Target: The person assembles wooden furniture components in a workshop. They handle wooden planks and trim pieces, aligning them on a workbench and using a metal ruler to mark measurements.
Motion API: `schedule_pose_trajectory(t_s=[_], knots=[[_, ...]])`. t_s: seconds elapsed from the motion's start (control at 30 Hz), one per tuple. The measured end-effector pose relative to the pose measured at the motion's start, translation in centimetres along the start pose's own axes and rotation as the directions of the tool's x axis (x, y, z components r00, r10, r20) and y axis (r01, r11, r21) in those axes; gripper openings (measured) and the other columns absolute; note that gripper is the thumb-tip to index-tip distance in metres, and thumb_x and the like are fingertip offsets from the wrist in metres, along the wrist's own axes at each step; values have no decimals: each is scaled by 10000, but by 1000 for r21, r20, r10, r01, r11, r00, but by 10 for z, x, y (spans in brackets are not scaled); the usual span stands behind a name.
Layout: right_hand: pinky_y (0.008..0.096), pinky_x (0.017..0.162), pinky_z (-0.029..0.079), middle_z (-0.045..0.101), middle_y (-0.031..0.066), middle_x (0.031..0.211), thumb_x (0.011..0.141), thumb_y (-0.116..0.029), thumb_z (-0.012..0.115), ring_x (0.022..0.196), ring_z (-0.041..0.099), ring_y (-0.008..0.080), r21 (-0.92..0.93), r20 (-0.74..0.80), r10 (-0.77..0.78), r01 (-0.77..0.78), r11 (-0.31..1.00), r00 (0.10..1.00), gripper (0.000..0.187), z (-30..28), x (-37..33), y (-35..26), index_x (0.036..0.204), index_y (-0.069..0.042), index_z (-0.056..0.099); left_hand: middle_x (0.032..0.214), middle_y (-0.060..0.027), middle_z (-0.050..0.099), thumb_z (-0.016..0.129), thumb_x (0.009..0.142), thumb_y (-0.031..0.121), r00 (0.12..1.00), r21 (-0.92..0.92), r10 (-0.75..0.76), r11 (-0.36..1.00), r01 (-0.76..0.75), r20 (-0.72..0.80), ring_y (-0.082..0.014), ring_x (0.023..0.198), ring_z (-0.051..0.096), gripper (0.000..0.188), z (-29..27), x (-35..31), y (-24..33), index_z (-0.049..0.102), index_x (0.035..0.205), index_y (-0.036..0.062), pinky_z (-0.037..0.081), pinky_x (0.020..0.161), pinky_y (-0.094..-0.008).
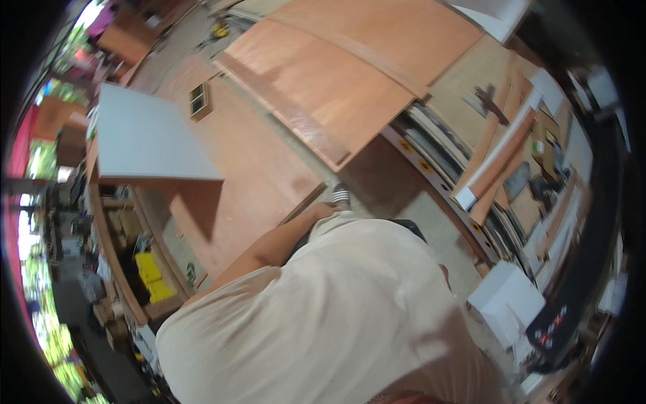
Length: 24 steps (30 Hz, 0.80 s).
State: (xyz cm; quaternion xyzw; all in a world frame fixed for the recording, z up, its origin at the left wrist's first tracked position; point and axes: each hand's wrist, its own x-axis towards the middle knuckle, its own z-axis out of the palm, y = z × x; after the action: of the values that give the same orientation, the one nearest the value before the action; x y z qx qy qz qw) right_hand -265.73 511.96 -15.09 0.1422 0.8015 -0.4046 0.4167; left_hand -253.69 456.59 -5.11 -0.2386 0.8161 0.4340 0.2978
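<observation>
My left hand [328, 209] hangs low in front of my pale shirt [323, 296], just beside the near edge of a broad reddish-brown wooden panel [252, 161], which lies flat and low, stretching away toward ten o'clock from that hand. My fingers are too small and blurred to read, so I cannot tell whether they are spread, pressed together or pinching that edge, nor whether skin meets wood at all. My right hand is out of sight, so its grip I cannot tell either. I judge the panel fairly stiff but awkward: wide, thin for its area, likely heavy enough to want two hands, and apt to bow if lifted from one corner. Its face has a smooth sheen, so a flat palm would probably slide; the rim looks like the better hold, hands well apart on opposite edges, minding splinters and chipped corners. My striped footwear [342, 196] is at about one o'clock, close to that near corner, so a dropped edge could catch my toes. Another large sheet [316, 74] lies at twelve o'clock, a white-faced panel [151, 138] at ten, a small compartmented box [199, 101] also toward ten, and yellow packets [155, 276] at eight.
</observation>
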Motion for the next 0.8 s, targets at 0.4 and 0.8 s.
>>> schedule_pose_trajectory(t_s=[0.4, 0.8], knots=[[427, 822, 526, 705, 182, 930, 808, -271, 641, 906, 672, 363, -310, -199, -110, 44, 950, 974, 241, 75, -15, -90, 877, -53, 718, 1309, -186, 624, 541, 997, 331, 948, 354, 282, 880, -317, 149, -293, 1214, 592, 453, 20, 84, -183, 601, 1287, -12, 468, 1003, -324], [468, 975, 465, 498, 257, 1310, 827, -323, 721, 1202, 509, 431, -314, -737, -354, 172, 934, 576, 712, -26, -22, -295, 1412, -76, 400, 1218, -261, 649, 615, 948, 301, 995, -283, -34, 957, 60, 93, -318, 1170, 610, 523, -22, 72, -69, 581, 1263, -116, 466, 980, -356]])
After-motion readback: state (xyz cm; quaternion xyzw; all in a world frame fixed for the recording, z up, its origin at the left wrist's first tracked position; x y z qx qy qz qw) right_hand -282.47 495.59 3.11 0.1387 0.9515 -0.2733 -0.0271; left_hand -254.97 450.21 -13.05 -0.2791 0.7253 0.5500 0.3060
